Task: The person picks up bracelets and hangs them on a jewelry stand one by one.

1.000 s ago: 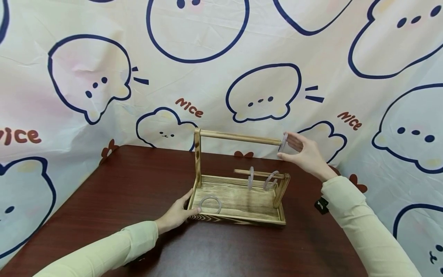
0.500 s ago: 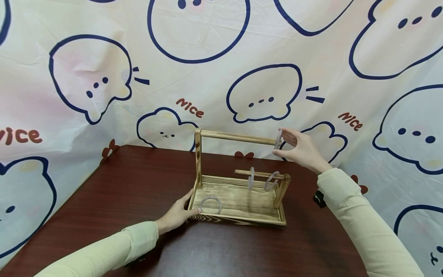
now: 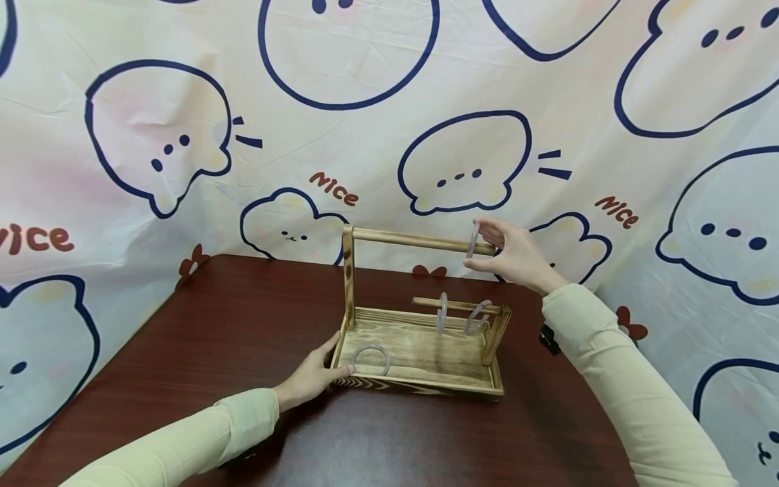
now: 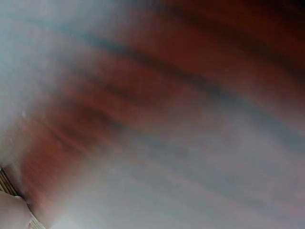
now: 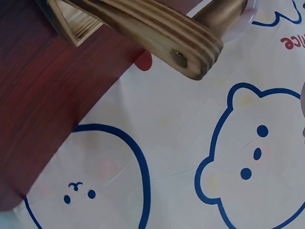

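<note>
While our right hand (image 3: 514,253) pinches a ring (image 3: 472,240) between thumb and fingertips, right of centre in the head view, the tip of the top rod (image 3: 414,240) shows beyond it, so the ring seems to encircle the wood. We hold it upright by its edges, probably to leave its opening free. Our left hand (image 3: 307,380), lower left of centre, grips the front-left corner of the stand (image 3: 420,387), thumb at the rim, likely to steady it; we cannot tell how its hidden fingers lie. Two hung rings (image 3: 442,311) circle the lower rod (image 3: 422,302), and a loose ring (image 3: 370,347) sits in the tray just beside the left thumb. On the backdrop (image 3: 365,149) we read "Nice" in red at centre and right; the far-left word is cut off. We find no brand on the stand.
</note>
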